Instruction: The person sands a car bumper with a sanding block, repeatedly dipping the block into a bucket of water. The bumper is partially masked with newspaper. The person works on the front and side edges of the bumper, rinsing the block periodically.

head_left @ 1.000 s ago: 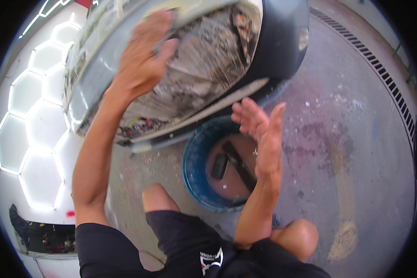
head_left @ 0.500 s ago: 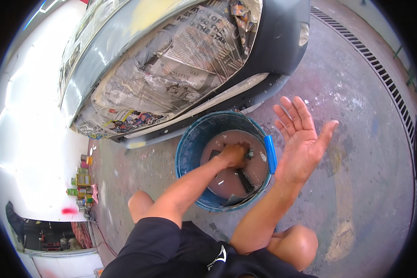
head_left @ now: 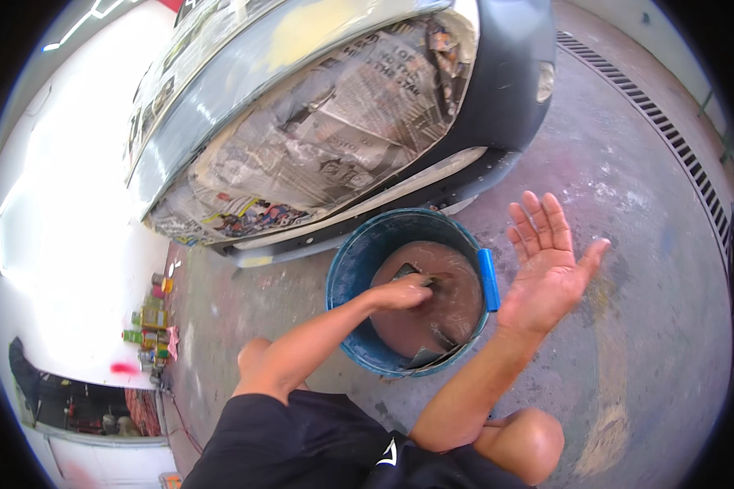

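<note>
A blue bucket (head_left: 352, 262) of murky reddish-brown water stands on the floor in front of me. My left hand (head_left: 401, 293) is inside it at the water's surface, fingers curled closed; what they hold, if anything, I cannot make out. Beside those fingers lies a dark flat piece (head_left: 406, 270), and another dark grey piece (head_left: 426, 356) shows by the bucket's near wall. My right hand (head_left: 544, 277) is raised to the right of the bucket, palm up and fingers spread, holding nothing. Nearest to it is a bright blue grip-like piece (head_left: 488, 279) on the bucket's rim.
Beyond the bucket is a car front with a dark bumper (head_left: 510, 98), its opening masked with newspaper (head_left: 318, 138). Several paint cans (head_left: 151, 318) stand by the white wall at the left. A floor drain grate (head_left: 644, 102) runs along the right.
My left hand has shifted toward the bucket's left side, and the water now swirls. The long dark piece near the front wall shows less. My right hand stays raised and open.
</note>
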`<state>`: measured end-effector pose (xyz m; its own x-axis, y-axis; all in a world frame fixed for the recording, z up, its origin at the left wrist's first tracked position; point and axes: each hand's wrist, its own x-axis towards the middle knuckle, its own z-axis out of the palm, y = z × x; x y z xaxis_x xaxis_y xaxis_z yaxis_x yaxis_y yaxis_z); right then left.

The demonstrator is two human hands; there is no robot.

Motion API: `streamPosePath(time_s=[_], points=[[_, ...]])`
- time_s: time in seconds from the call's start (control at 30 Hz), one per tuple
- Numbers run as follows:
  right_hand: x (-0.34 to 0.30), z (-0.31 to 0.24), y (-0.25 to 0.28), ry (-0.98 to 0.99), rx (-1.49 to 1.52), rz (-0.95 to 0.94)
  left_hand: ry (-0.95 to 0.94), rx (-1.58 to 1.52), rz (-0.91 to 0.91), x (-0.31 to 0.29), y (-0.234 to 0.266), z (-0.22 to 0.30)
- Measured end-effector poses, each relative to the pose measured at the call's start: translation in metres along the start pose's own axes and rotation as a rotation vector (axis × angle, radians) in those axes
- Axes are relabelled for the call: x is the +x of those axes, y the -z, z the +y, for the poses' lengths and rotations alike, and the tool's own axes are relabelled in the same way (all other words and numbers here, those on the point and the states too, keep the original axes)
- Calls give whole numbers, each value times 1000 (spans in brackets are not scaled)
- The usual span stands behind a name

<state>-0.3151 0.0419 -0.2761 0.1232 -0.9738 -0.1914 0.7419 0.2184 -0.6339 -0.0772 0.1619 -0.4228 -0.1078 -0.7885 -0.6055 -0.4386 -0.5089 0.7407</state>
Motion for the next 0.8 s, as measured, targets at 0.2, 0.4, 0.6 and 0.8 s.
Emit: streamPosePath(time_s=[0.2,0.4,0.6,0.8], points=[[-5,-7,-4,-8,127,-53,-115,-117,67,-80,3,63],[-3,-10,-1,32,88,-34,-230,-31,138,-109,-10,104],[-9,-6,-6,11,136,-50,12,239,255,-114,1,67],[2,-8,5,45,107,-22,-319,-53,261,-152,16,144]])
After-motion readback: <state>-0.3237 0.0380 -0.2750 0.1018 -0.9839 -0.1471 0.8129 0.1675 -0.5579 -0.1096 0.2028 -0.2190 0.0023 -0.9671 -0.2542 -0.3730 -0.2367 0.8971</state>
